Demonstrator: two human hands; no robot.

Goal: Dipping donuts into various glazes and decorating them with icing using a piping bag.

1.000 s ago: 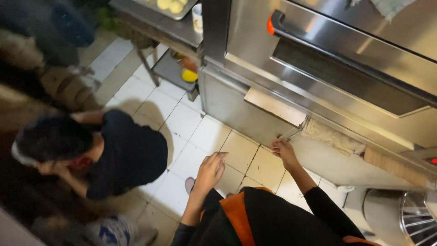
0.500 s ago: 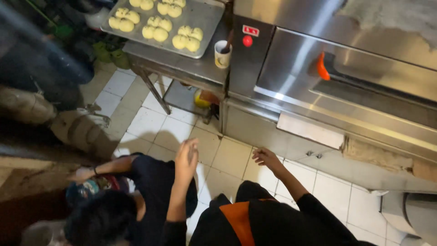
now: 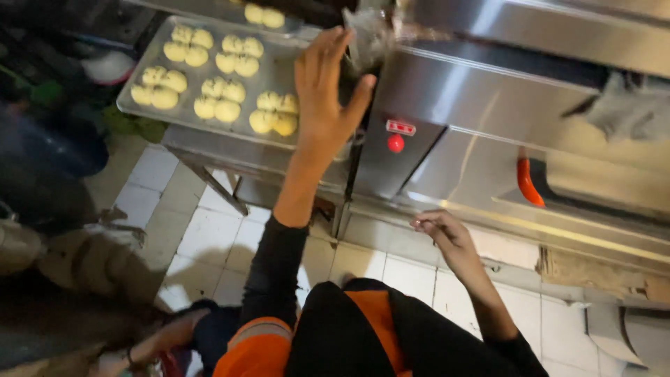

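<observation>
Left hand [image 3: 324, 91] spread open beside the dough tray [image 3: 139, 105]; right hand [image 3: 447, 234] loosely curled (grip seemingly empty).

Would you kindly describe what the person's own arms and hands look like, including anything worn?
Both hands are bare, the left hand and the right hand alike, with no gloves or visible rings. Both forearms are uncovered; black sleeves are pushed up towards the elbows. An orange garment shows below.

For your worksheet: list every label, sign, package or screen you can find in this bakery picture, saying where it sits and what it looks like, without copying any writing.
Label: small red rectangle with pale marks, on the steel oven's front panel, just above a round red knob.
No packages, signs or screens can be made out.
</observation>
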